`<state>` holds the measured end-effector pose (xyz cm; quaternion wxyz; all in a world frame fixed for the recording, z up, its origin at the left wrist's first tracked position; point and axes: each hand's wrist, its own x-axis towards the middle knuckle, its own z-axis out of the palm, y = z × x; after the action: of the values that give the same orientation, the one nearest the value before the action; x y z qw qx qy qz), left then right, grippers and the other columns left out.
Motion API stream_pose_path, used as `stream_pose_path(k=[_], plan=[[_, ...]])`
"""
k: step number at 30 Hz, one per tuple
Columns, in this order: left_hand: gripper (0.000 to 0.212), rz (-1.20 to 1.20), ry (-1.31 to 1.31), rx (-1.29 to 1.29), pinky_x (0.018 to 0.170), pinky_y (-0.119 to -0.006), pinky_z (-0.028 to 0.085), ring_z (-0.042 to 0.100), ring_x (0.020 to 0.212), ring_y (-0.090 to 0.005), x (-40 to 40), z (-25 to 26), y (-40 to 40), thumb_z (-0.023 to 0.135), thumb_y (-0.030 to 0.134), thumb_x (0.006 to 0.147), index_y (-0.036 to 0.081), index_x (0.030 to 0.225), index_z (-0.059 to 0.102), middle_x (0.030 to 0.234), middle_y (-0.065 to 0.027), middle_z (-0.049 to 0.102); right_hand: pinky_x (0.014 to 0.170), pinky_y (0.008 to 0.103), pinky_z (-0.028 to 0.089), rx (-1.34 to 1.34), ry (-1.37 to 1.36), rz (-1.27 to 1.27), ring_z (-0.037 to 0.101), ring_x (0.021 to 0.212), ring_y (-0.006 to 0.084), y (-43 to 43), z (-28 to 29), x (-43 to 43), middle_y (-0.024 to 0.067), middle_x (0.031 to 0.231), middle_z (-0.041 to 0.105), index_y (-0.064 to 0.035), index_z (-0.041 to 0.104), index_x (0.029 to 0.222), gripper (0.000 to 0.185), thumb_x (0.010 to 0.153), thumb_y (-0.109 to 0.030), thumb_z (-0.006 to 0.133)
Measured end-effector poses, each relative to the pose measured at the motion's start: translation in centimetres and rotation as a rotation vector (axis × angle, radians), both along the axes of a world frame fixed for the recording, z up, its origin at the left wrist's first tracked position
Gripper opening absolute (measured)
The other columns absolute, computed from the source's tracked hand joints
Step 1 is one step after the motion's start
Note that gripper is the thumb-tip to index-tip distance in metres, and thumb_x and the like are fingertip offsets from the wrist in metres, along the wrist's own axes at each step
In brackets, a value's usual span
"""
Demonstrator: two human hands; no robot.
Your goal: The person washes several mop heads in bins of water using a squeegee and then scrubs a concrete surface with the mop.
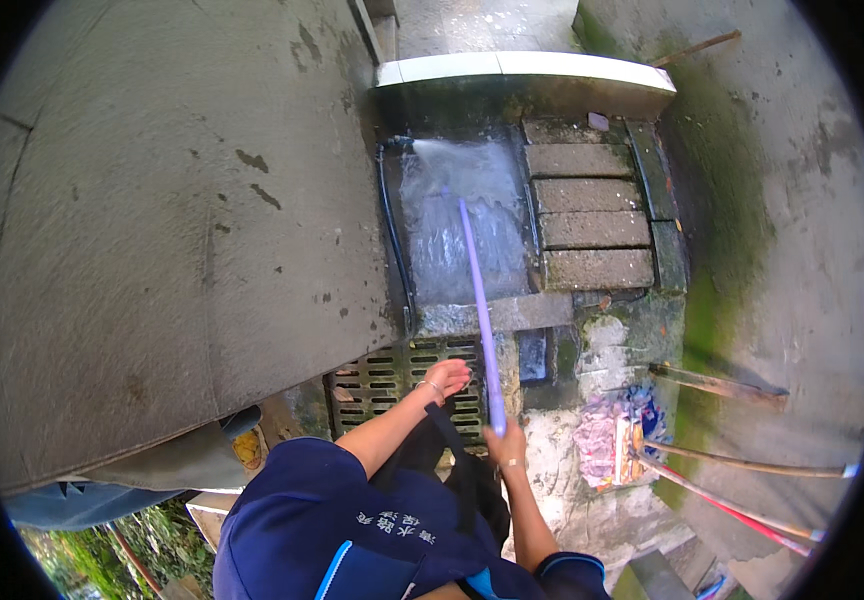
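Observation:
My right hand (505,442) is closed around the lower end of a long purple pole (482,315). The pole's far end reaches into a shallow basin of water (462,247), and what is on that end is hidden under the water. To the left of the pole, my left hand (448,376) is held in the air over a metal drain grate (372,386), its fingers extended and holding nothing. Water sprays into the basin from the end of a dark hose (394,225) at its top left corner.
Concrete slabs (589,195) lie right of the basin. A white-tiled ledge (507,63) crosses behind it, and a grey wall (177,187) rises at left. Cloth mops (612,442) with long handles lean at right against a mossy wall (799,300). A small water-filled opening (532,355) is below the basin.

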<state>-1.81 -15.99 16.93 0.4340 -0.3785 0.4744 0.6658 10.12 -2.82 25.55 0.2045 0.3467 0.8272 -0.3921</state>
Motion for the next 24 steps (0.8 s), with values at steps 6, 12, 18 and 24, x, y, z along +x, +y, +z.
stream_pose_path(k=[6,12,18,24], plan=[[0.031,-0.11,-0.063,0.052,0.07,-0.028,0.042,0.052,0.085,-0.0171,0.6,0.6,-0.1,0.052,0.029,0.073,0.007,0.095,0.05,0.094,-0.0068,0.053,0.058,0.0394,0.042,-0.122,0.198,-0.134,0.054,0.064,0.0342,-0.2,-2.3,-6.4,0.0182,0.066,0.056,-0.0028,0.052,0.084,0.03,0.065,-0.023,0.06],[0.054,-0.126,-0.135,0.129,0.077,-0.031,0.038,0.045,0.095,-0.0186,-0.3,0.8,4.0,0.055,0.043,0.068,0.003,0.103,0.045,0.108,-0.0087,0.046,0.057,0.0388,0.042,-0.134,0.066,-0.186,0.053,0.068,0.0357,-0.6,9.6,10.0,0.0196,0.071,0.054,-0.0085,0.049,0.097,0.033,0.067,-0.02,0.057],[0.024,0.075,-0.261,0.234,0.032,-0.028,0.035,0.041,0.035,-0.0164,5.7,-7.0,8.9,0.06,0.024,0.066,0.012,0.056,0.041,0.044,-0.0029,0.039,0.055,0.0315,0.043,-0.115,-0.134,-0.204,0.056,0.058,0.0254,0.5,17.0,20.2,0.0147,0.064,0.055,-0.0058,0.053,0.093,0.033,0.064,-0.019,0.061],[0.023,-0.147,-0.388,-0.116,0.03,-0.032,0.032,0.037,0.03,-0.02,20.8,-7.8,6.8,0.055,0.015,0.065,0.01,0.049,0.039,0.04,-0.0062,0.038,0.073,0.0389,0.041,-0.122,-0.431,-0.226,0.05,0.088,0.0344,-1.7,21.9,29.5,0.022,0.097,0.051,-0.0151,0.033,0.12,0.054,0.075,-0.042,0.047]])
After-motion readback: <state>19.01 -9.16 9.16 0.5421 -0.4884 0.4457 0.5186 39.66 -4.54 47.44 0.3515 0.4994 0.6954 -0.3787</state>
